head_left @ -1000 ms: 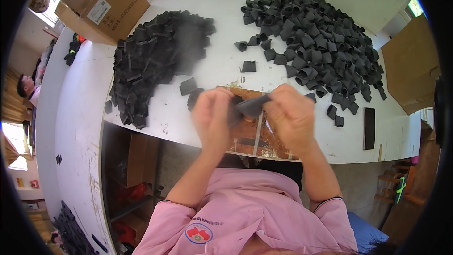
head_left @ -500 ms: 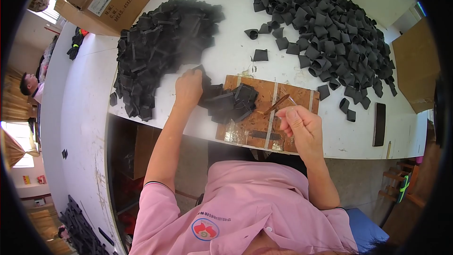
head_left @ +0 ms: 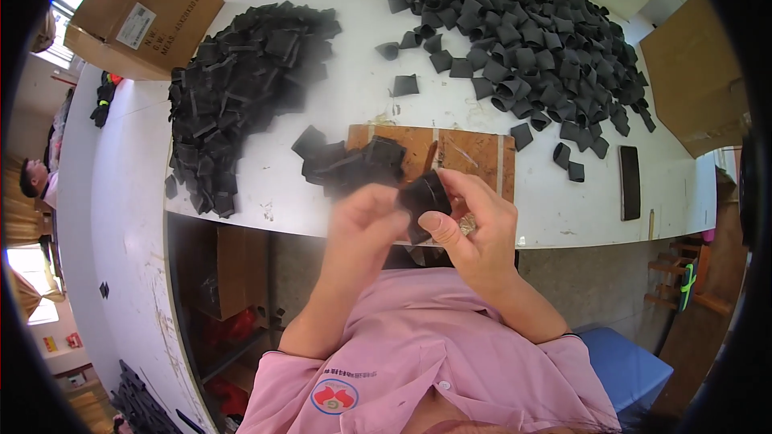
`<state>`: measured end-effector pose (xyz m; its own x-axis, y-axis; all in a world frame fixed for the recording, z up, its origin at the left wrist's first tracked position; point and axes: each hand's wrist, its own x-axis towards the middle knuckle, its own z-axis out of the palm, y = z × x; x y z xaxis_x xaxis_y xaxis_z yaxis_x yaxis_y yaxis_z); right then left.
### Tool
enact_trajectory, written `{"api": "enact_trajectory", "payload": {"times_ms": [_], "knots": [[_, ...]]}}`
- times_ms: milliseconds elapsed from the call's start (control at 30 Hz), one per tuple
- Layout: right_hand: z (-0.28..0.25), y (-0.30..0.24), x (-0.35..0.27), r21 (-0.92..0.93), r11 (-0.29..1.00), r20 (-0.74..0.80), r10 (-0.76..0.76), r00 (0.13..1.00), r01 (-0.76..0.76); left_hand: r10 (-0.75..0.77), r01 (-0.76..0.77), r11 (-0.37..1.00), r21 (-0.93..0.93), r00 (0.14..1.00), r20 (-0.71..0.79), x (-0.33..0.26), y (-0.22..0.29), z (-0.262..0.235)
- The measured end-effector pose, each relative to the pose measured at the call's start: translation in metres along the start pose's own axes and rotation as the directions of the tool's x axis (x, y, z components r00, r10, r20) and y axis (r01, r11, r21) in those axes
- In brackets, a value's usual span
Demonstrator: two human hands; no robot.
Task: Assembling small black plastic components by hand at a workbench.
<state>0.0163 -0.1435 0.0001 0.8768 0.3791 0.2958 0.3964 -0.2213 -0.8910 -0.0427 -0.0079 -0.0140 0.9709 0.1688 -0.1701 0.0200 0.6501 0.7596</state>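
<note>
In front of my chest, a small black tube-like piece of material with a seam line is held between both hands. My right hand pinches its right side with thumb and fingers. My left hand, a little blurred, has its fingers curled at the piece's left edge. Behind them lies a brown wooden board with strips of clear tape. A slim brown tool rests on it. Left of the tool, a small heap of black pieces overlaps the board's left edge.
A large pile of flat black pieces lies left, beside a cardboard box. Rounded black tubes are piled at the far right. A phone lies near another carton. A blue stool stands lower right.
My left hand has come back from the black pile to meet my right hand, and both now hold a piece. The brown tool has left my right hand and lies on the board.
</note>
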Motion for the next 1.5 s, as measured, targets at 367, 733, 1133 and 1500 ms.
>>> {"api": "enact_trajectory", "payload": {"times_ms": [367, 733, 1133, 1500], "knots": [[-0.025, 0.014, -0.001, 0.745, 0.381, 0.389, 0.419, 0.821, -0.548, -0.015, 0.031, 0.990, -0.136, 0.993, 0.117, -0.001, -0.018, 0.027], [-0.016, 0.025, 0.000, 0.123, 0.973, -0.079, 0.205, 0.975, -0.195, 0.094, -0.055, 0.962, 0.267, 0.986, -0.136, 0.002, -0.024, 0.032], [0.012, 0.027, 0.000, -0.433, 0.822, -0.074, -0.442, 0.894, 0.370, 0.720, -0.344, 0.206, 0.916, 0.687, 0.096, 0.013, -0.035, 0.023], [0.000, 0.039, -0.002, 0.810, -0.090, 0.585, 0.204, 0.785, -0.580, 0.454, -0.316, 0.766, 0.559, 0.882, -0.124, 0.014, -0.011, 0.038]]}}
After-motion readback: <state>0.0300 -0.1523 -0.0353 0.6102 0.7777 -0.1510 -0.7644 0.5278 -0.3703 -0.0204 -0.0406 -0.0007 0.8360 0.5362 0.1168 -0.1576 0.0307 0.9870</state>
